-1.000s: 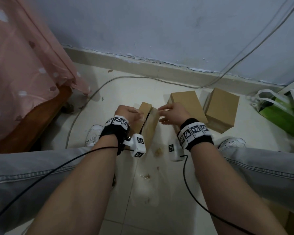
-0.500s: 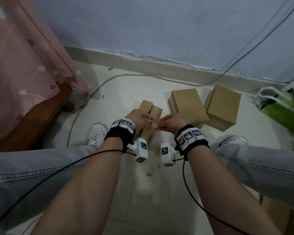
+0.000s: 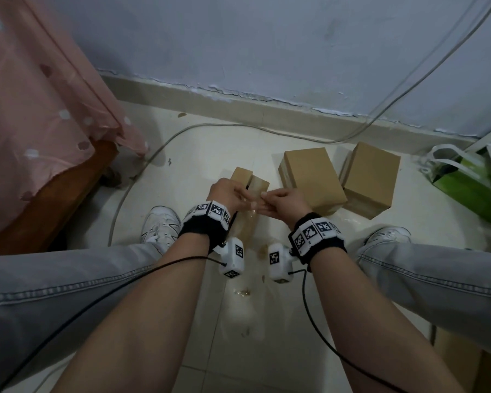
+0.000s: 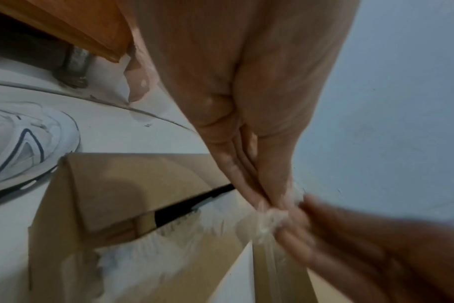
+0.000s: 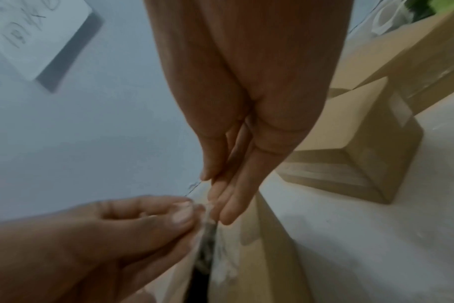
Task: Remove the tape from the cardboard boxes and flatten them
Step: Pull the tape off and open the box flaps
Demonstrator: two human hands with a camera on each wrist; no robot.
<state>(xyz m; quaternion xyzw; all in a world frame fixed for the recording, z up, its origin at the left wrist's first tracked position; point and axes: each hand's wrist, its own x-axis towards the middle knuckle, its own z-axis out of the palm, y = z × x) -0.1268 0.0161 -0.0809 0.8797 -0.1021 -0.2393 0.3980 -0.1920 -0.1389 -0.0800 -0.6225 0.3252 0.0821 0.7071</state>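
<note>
A small cardboard box (image 3: 241, 175) stands on the floor between my feet, its top flaps parted along a dark slit (image 4: 192, 202). A crumpled strip of clear tape (image 4: 266, 220) runs from the box up to both hands. My left hand (image 3: 245, 194) pinches the tape from the left, and my right hand (image 3: 264, 198) pinches it from the right, fingertips nearly touching. In the right wrist view the tape (image 5: 208, 223) hangs between my right fingers (image 5: 228, 207) and my left thumb (image 5: 180, 215). Two closed boxes (image 3: 312, 180) (image 3: 370, 177) sit to the right.
A pink dotted cloth (image 3: 40, 109) hangs over a wooden bed frame (image 3: 54, 199) at the left. A grey cable (image 3: 142, 171) curves across the tiled floor. A green bag (image 3: 471, 180) lies at far right. My white shoes (image 3: 160, 228) (image 3: 389, 236) flank the box; tape scraps (image 3: 243, 292) lie nearer me.
My hands were apart at the box's flaps; they have come together and drawn towards me, both now pinching the tape strip above the box.
</note>
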